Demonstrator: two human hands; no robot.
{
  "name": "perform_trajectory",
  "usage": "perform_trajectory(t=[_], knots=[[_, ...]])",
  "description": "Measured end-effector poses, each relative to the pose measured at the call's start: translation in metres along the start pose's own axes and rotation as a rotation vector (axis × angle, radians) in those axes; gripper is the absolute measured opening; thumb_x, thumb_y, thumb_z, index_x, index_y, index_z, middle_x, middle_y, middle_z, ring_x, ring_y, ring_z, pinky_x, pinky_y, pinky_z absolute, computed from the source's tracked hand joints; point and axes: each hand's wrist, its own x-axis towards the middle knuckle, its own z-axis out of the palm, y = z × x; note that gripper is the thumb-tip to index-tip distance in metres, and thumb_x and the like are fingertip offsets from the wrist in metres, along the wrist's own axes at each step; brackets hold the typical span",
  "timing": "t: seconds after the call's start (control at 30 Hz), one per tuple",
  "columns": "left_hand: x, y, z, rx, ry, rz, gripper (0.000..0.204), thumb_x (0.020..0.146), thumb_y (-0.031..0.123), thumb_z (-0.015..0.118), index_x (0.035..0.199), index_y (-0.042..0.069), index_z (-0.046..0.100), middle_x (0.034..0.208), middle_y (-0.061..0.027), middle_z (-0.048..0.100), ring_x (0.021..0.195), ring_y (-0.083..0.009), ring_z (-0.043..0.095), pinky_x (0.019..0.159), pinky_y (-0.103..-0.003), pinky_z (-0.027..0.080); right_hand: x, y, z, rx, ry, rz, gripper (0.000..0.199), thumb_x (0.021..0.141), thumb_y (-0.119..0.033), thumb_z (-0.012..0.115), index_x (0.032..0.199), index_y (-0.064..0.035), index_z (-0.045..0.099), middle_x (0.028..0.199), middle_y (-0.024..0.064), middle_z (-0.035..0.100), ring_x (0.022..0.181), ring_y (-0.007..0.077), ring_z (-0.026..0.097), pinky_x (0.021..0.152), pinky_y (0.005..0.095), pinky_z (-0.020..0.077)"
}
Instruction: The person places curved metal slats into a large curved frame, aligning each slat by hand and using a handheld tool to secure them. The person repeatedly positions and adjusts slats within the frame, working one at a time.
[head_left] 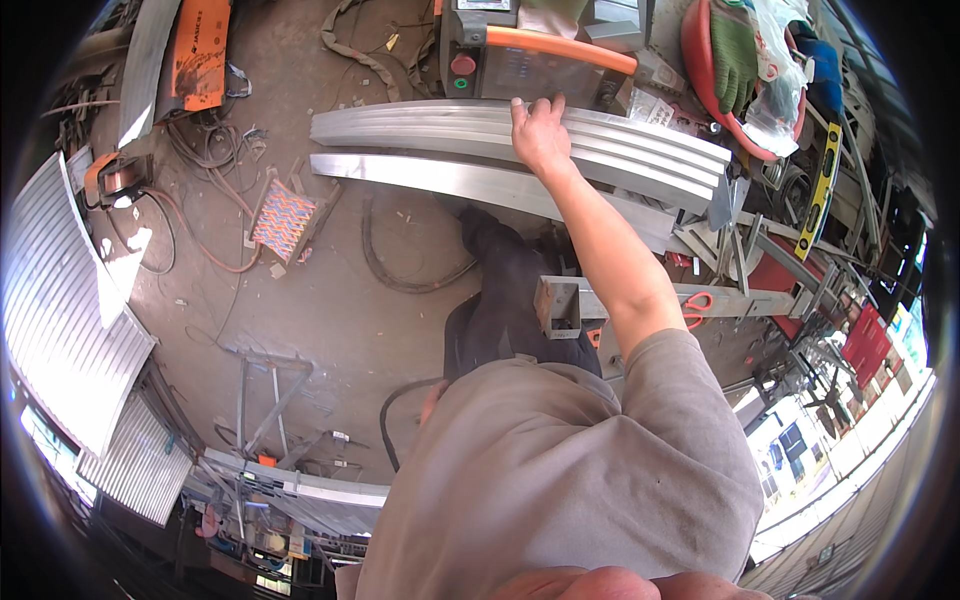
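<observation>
Several silver bars lie left-right, right ends nearer; right fingers spread on top; left fingers unclear.

My right hand lies across the stacked bars, which fill the space to either side of it. Just ahead, I have the orange-handled machine blocking the way; a red basin stands ahead and right. Nearer me than the right hand, a single bar runs alongside, then a square tube crosses under the forearm. My roomiest passage is leftward, over bare floor, beyond the curved hose.
</observation>
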Motion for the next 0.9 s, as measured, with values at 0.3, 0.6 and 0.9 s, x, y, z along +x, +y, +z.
perform_trajectory(t=[0.3, 0.6, 0.9], knots=[[0.009, -0.008, 0.000, -0.040, -0.016, -0.013, 0.063, 0.100, 0.024, 0.064, 0.153, -0.004, 0.046, 0.149, -0.0253, 0.056, 0.141, -0.0336, 0.053, 0.118, -0.043, 0.041, 0.004, -0.006, -0.007, -0.004, -0.045, 0.024, 0.067, 0.107, -0.055, 0.043, 0.137, 0.0045, 0.048, 0.165, 0.0351, 0.022, 0.116, 0.0570, 0.062, 0.102, 0.0577, 0.0511], [0.017, -0.008, 0.001, -0.093, -0.031, -0.040, 0.063, 0.100, 0.024, 0.063, 0.154, -0.005, 0.044, 0.151, -0.0254, 0.055, 0.142, -0.0338, 0.052, 0.118, -0.043, 0.040, 0.014, -0.006, -0.014, 0.128, 0.034, 0.149, 0.069, 0.106, -0.057, 0.042, 0.135, 0.0053, 0.050, 0.159, 0.0383, 0.029, 0.128, 0.0602, 0.052, 0.109, 0.0595, 0.0448], [0.043, -0.039, -0.001, -0.097, -0.070, 0.037, 0.062, 0.102, 0.023, 0.063, 0.153, -0.005, 0.044, 0.152, -0.0253, 0.053, 0.142, -0.0332, 0.051, 0.118, -0.042, 0.040, 0.015, -0.012, -0.019, 0.148, 0.070, 0.130, 0.066, 0.106, -0.056, 0.042, 0.130, 0.0042, 0.054, 0.153, 0.0357, 0.037, 0.124, 0.0584, 0.054, 0.107, 0.0584, 0.0453]])
